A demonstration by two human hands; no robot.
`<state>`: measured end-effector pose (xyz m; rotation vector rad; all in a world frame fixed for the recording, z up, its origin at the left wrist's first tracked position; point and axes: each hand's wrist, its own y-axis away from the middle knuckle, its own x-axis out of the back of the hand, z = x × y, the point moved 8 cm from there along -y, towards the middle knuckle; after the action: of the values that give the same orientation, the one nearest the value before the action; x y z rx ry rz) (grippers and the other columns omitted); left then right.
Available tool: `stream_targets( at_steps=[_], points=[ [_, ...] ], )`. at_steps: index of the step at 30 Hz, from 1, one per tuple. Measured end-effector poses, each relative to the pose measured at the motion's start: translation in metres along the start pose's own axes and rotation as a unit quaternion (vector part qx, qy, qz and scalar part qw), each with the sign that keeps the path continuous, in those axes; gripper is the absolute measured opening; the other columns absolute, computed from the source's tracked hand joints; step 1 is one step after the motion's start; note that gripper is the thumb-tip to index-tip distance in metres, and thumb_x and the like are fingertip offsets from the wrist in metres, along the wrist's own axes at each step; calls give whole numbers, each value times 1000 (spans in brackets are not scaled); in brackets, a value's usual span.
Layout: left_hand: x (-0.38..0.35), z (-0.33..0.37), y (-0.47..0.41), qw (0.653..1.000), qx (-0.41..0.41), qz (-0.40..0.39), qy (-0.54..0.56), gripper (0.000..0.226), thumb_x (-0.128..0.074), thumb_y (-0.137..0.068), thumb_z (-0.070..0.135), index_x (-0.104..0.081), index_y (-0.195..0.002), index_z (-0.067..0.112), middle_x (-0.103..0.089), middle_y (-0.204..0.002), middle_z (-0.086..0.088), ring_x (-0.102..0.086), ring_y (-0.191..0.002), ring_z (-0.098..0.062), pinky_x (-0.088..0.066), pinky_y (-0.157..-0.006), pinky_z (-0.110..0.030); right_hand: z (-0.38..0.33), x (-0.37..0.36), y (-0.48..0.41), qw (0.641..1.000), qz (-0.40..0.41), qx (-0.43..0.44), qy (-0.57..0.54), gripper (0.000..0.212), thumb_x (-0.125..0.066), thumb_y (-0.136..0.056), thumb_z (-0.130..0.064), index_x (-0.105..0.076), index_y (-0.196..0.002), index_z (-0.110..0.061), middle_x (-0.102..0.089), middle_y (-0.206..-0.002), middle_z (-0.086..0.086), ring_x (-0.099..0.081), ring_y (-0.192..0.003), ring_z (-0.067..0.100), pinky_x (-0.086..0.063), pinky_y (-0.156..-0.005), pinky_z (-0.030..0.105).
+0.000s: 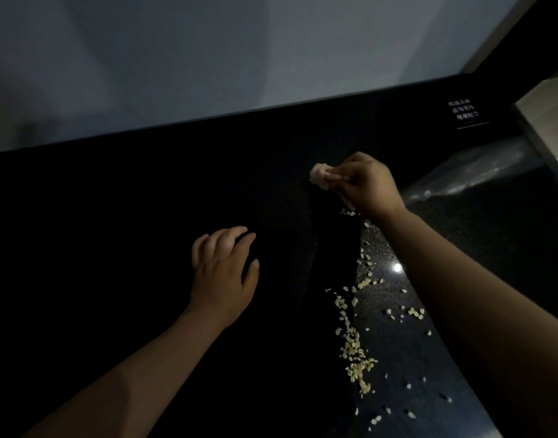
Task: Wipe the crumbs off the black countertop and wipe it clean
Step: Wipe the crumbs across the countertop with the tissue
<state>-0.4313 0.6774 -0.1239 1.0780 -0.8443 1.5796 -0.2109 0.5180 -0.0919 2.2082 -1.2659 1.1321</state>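
Nearest the camera, pale crumbs (353, 349) lie scattered on the black worktop (113, 248) — a dense trail running from the lower right up toward the middle, with looser specks spread to its right and a few more close under the right wrist. A bright spot of reflected light sits on the speckled surface just right of the trail.

Left of the crumbs, the left hand (222, 273) rests palm down on the dark worktop, fingers loosely spread and slightly curled, its grip empty and well apart from the crumbs.

Farther off, the right hand (366, 184) is raised near the upper end of the trail, its grip closed tight around a small crumpled pale wipe (320, 175) that sticks out to the left of the fingers; whether the wipe touches the surface cannot be told.

Beyond it to the right lies a clear plastic bag (470, 175), and past that a small label with white characters (464, 112) — too small to read. A pale wall (208, 58) rises behind the worktop's far edge.
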Motion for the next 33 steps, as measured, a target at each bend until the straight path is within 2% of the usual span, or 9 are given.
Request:
stream_targets(
  at_steps=[3, 6, 8, 11, 16, 21, 25, 29, 33],
  points=[
    [-1, 2, -2, 1000, 17, 10, -10, 50, -37, -88, 42, -56, -126, 17, -49, -134, -1, -41, -123, -20, -30, -106, -53, 9, -17, 15, 1000, -22, -3, -21, 20, -75, -81, -22, -76, -99, -14, -59, -94, -1, -62, -94, 21, -48, -83, 28],
    [-1, 5, -1, 1000, 28, 12, -9, 51, -36, -88, 43, -55, -127, 16, -49, -135, -2, -41, -124, -21, -28, -108, -52, 5, -16, 62, 998, -49, 26, -30, 19, -75, -81, -18, -75, -99, -15, -60, -95, -2, -61, -94, 23, -49, -81, 31],
    [-1, 7, 0, 999, 31, 12, -14, 53, -36, -88, 44, -54, -128, 15, -48, -136, -3, -40, -125, -21, -27, -108, -52, 0, -14, 103, 994, -91, 48, -29, 20, -70, -83, -26, -75, -101, -20, -62, -97, -3, -60, -92, 20, -51, -79, 33],
    [-1, 10, 1, 999, 42, 14, -21, 53, -35, -88, 43, -54, -129, 15, -48, -136, -4, -39, -126, -22, -26, -109, -52, -10, -6, 141, 985, -154, 76, -34, 29, -57, -85, -41, -76, -101, -26, -63, -97, -2, -59, -92, 12, -49, -78, 25],
    [-7, 14, 0, 998, 50, 12, -42, 56, -36, -87, 46, -52, -131, 16, -47, -137, -3, -37, -128, -24, -23, -111, -53, -8, 34, 96, 992, -72, 42, -97, 17, -72, -84, -17, -75, -101, -15, -59, -88, 2, -58, -78, 7, -45, -68, 16],
    [-10, 15, 1, 997, 47, 2, -57, 57, -34, -88, 49, -50, -132, 17, -45, -139, -4, -37, -129, -25, -23, -110, -56, 18, 43, 12, 997, 25, 27, -60, 21, -75, -82, -20, -75, -99, -8, -57, -88, -2, -56, -75, -2, -38, -70, 4],
    [-9, 14, 2, 997, 56, -6, -56, 58, -31, -88, 49, -49, -134, 17, -44, -140, -4, -36, -131, -26, -21, -111, -55, 42, 17, -13, 999, -31, 4, -8, 21, -74, -82, -22, -75, -100, -10, -60, -97, 4, -60, -88, 13, -39, -74, 5],
    [-12, 13, 1, 997, 56, -15, -47, 57, -34, -88, 48, -48, -135, 18, -42, -141, -3, -35, -132, -24, -20, -112, -55, 41, 13, 30, 999, -34, 8, -20, 20, -75, -80, -13, -75, -100, -12, -61, -96, 0, -58, -87, 9, -43, -78, 10],
    [-12, 13, 1, 998, 52, -10, -31, 57, -37, -87, 46, -51, -133, 16, -44, -141, -4, -36, -131, -26, -18, -112, -56, 31, 15, 119, 995, -93, -5, -23, 24, -71, -82, -13, -74, -102, -25, -60, -98, -10, -55, -91, -2, -44, -77, 12]
  ],
)
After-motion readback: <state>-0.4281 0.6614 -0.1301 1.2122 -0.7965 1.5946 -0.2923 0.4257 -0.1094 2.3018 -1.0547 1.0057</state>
